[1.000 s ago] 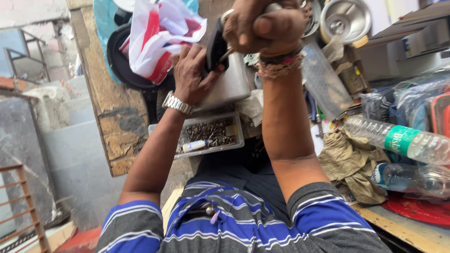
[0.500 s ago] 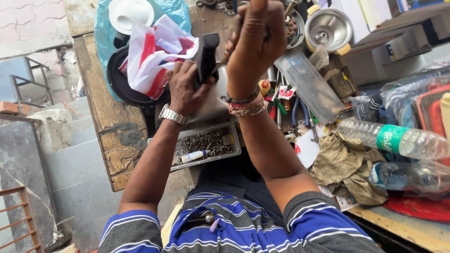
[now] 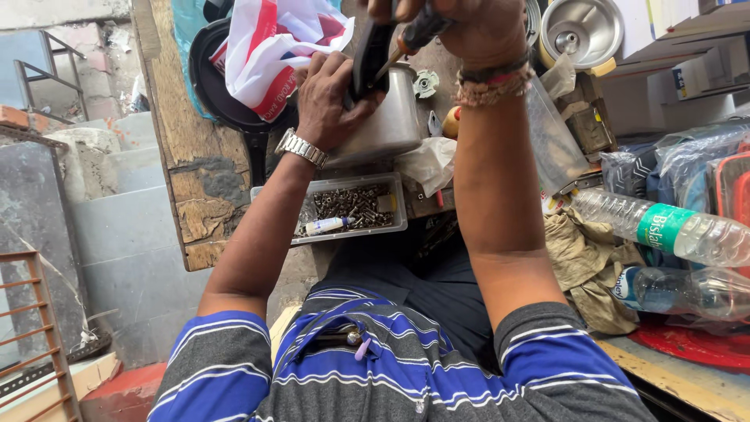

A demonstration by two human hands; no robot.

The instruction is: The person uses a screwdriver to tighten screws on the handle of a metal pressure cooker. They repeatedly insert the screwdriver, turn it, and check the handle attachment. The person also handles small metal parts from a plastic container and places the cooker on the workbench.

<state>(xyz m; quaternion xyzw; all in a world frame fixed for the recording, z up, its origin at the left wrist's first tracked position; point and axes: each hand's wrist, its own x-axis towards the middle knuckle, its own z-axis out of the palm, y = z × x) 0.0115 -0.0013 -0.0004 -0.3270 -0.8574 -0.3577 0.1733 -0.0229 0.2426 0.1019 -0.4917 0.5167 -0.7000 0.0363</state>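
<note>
Since half a second ago the right hand (image 3: pixel 476 27) has been lowered, its screwdriver (image 3: pixel 414 35) gripped against the rigid black handle (image 3: pixel 367 55) clamped by the left hand (image 3: pixel 332 98) over the worktop's (image 3: pixel 180 148) middle.

Bright, even daylight, soft shadows; sharp centre, wide-angle stretching at edges.

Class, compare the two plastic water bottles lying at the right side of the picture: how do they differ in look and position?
The upper bottle carries a green label band; the lower bottle shows a blue and white one. The upper bottle lies in full view on top of the clutter, slanting down to the right, while the lower bottle lies nearer the table edge, more level and partly behind a tan rag. Both are clear plastic and lie on their sides.
</note>
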